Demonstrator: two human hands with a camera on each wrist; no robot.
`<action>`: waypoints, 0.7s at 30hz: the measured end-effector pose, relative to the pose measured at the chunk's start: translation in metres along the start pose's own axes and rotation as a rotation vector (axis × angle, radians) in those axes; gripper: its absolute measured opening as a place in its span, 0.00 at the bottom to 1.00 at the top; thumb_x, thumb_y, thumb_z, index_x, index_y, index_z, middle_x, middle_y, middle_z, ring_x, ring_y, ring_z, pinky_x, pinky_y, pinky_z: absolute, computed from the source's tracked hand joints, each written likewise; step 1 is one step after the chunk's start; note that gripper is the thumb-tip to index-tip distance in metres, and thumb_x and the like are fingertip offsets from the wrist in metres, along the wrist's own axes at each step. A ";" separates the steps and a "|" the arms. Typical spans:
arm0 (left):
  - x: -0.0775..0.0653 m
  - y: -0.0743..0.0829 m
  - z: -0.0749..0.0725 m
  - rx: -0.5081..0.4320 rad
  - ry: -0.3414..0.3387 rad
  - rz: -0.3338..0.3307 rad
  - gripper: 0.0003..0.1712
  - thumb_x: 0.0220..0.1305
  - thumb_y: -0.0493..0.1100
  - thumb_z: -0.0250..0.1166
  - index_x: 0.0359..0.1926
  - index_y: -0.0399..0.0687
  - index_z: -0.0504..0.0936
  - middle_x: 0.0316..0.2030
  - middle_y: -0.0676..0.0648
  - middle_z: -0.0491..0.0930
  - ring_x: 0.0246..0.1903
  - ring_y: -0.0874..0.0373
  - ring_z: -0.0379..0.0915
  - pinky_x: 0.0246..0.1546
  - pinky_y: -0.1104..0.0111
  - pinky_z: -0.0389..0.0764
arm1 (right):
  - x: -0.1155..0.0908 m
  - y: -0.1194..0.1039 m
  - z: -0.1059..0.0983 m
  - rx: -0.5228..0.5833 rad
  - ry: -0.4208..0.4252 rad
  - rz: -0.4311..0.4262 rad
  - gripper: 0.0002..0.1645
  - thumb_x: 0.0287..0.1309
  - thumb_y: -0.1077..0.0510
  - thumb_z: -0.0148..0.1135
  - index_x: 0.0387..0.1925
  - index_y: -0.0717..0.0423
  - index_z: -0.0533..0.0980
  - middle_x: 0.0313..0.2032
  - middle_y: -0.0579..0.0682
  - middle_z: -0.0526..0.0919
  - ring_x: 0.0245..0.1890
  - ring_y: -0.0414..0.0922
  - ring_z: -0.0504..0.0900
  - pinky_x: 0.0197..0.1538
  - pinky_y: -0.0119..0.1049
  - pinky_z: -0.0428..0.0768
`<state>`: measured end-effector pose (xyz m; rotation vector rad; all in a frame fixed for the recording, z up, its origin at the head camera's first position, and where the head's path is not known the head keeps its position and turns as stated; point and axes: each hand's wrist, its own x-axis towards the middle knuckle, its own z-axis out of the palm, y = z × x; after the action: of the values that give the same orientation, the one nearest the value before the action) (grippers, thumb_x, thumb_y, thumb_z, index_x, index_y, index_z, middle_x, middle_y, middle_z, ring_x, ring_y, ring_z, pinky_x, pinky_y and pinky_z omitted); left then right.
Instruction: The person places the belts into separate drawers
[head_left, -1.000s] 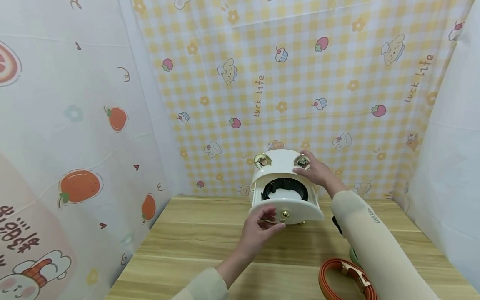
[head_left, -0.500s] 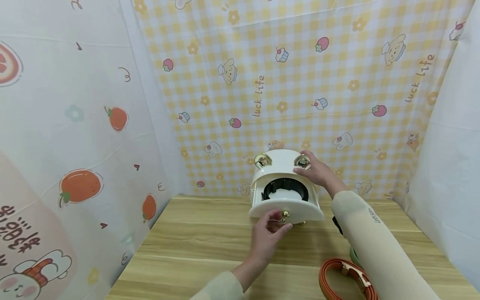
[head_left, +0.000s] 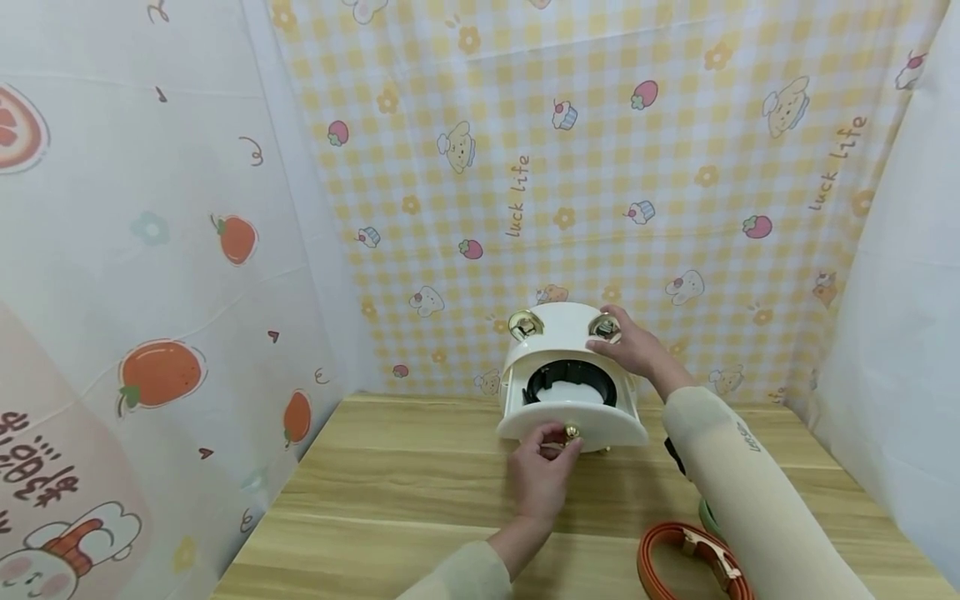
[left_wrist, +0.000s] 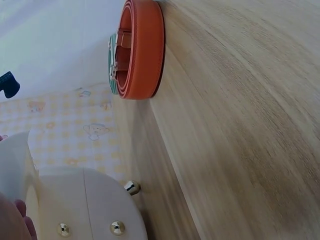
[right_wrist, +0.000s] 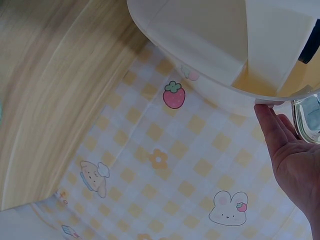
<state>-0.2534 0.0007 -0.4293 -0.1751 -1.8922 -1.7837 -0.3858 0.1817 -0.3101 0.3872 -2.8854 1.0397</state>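
Observation:
A small white drawer box (head_left: 567,327) with a rounded top and two gold round fittings stands against the back cloth. Its upper drawer (head_left: 622,425) is pulled out, and a coiled black belt (head_left: 551,372) lies inside. My left hand (head_left: 542,479) has its thumb and fingertips around the gold drawer knob (head_left: 572,432). On the box's top right my right hand (head_left: 633,343) rests, thumb towards the front edge and fingers beside the gold fitting (head_left: 604,327). In the right wrist view the right hand's fingers (right_wrist: 272,127) lie extended at the box's rim.
A coiled orange belt (head_left: 651,558) with a gold buckle lies on the wooden table (head_left: 390,475) at the front right. Behind it a green coil (head_left: 707,517) is partly hidden by the right sleeve. Below the drawer, gold knobs (left_wrist: 117,228) dot the box front. Patterned cloths hang around the table.
My left hand has moved right along the drawer front, its thumb and fingertips closing in on the knob. The right hand, the drawer and the belts have kept their places.

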 end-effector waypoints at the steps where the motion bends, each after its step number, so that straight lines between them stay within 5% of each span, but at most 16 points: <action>1: 0.000 0.000 0.001 0.005 0.008 0.004 0.12 0.52 0.39 0.77 0.37 0.46 0.85 0.30 0.53 0.85 0.26 0.64 0.78 0.28 0.71 0.80 | 0.000 0.000 0.000 -0.004 0.001 -0.005 0.48 0.69 0.41 0.57 0.77 0.52 0.44 0.65 0.75 0.64 0.61 0.72 0.66 0.60 0.67 0.65; 21: 0.017 0.004 0.010 -0.003 0.026 -0.058 0.11 0.55 0.41 0.76 0.39 0.48 0.86 0.30 0.57 0.83 0.27 0.65 0.78 0.28 0.71 0.81 | 0.002 0.002 0.000 -0.003 0.004 -0.028 0.47 0.69 0.41 0.58 0.76 0.52 0.46 0.62 0.73 0.68 0.58 0.69 0.71 0.58 0.65 0.68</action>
<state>-0.2689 0.0059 -0.4181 -0.0986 -1.8943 -1.8179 -0.3884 0.1831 -0.3113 0.4236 -2.8688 1.0300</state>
